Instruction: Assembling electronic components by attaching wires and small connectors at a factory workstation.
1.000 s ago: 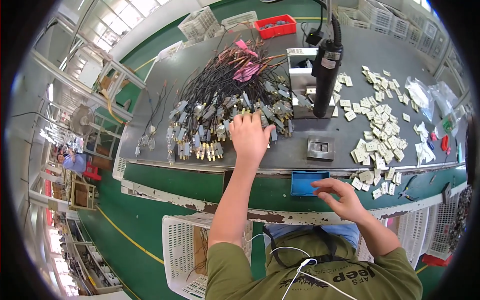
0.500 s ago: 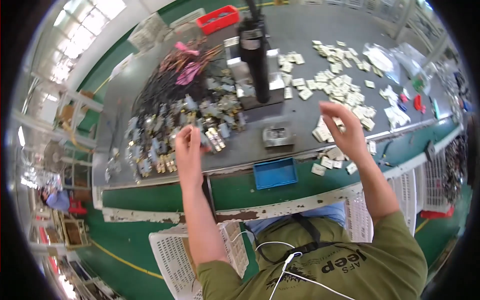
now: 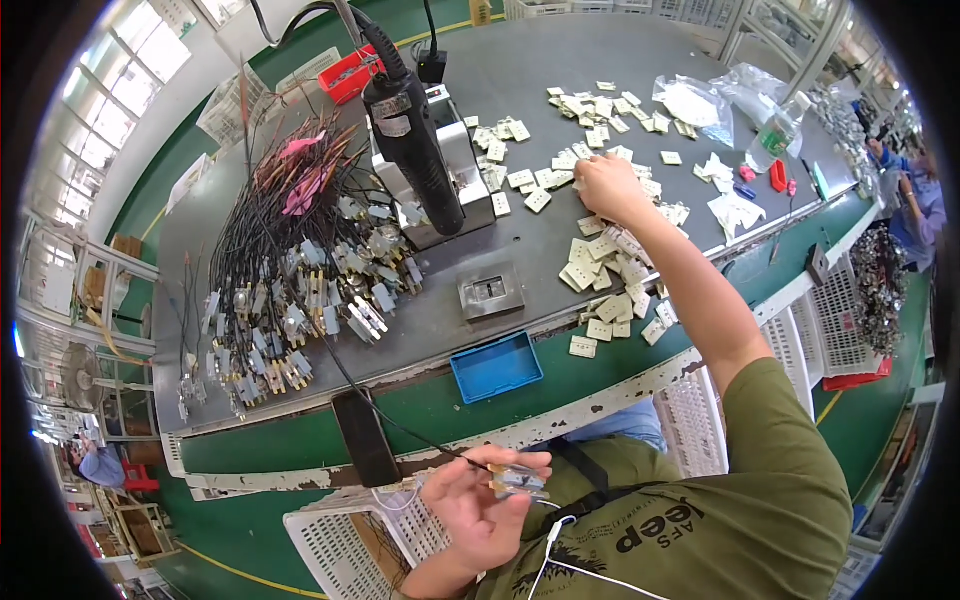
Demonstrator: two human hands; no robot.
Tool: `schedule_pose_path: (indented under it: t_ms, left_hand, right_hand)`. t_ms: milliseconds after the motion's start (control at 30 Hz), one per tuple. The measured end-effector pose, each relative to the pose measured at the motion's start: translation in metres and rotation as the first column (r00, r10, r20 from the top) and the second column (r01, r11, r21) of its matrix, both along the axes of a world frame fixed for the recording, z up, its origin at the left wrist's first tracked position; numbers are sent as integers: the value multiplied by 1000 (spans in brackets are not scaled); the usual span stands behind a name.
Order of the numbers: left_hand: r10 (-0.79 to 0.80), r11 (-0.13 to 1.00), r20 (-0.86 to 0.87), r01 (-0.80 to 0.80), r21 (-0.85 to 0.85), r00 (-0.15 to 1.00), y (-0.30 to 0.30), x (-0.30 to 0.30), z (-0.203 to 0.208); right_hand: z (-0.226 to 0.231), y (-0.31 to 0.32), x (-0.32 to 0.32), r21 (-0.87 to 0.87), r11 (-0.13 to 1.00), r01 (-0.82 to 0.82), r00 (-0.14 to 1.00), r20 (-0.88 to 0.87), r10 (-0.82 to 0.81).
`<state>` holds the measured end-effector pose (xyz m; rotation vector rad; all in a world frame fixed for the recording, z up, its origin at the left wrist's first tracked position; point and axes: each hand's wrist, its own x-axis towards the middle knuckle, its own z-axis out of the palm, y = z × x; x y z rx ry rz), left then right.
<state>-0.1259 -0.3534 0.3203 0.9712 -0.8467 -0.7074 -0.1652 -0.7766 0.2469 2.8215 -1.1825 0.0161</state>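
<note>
grey table (image 3: 590,50) beyond, left fingers (image 3: 538,460) pinch a wired connector (image 3: 517,481); right fingers (image 3: 592,174) curl over white plates (image 3: 545,178), grip unclear.

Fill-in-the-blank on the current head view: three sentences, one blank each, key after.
1. The left hand holds a connector on a cable coloured ____.
2. The hand at the pile of cream plates is the person's ____ one.
3. The shallow tray on the near side of the metal fixture is coloured ____.

Missing words: black; right; blue.
</note>
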Motion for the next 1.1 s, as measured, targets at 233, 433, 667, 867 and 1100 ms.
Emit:
schedule_pose_path:
  t_ms: [233,433,667,867,1100]
  left_hand:
    - [203,978,-176,-192,75,963,3,37,-15]
    - [198,980,-172,-189,67,965,-14,59,-19]
    - [231,972,-29,-230,48,972,-15,57,-30]
    - [220,975,-41,-217,52,975,-11,55,-23]
    - [232,971,28,-233,46,972,-12,53,-25]
  right_hand:
    - [40,60,-17,521,713,-468,668,738,-100]
    - [80,178,-29,490,189,-851,451,866,-216]
    - [84,227,-3,276,260,-925,331,924,194]
    - [77,231,2,244,279,-929,317,913,257]
    - [77,233,4,171,331,-928,287,895,342]
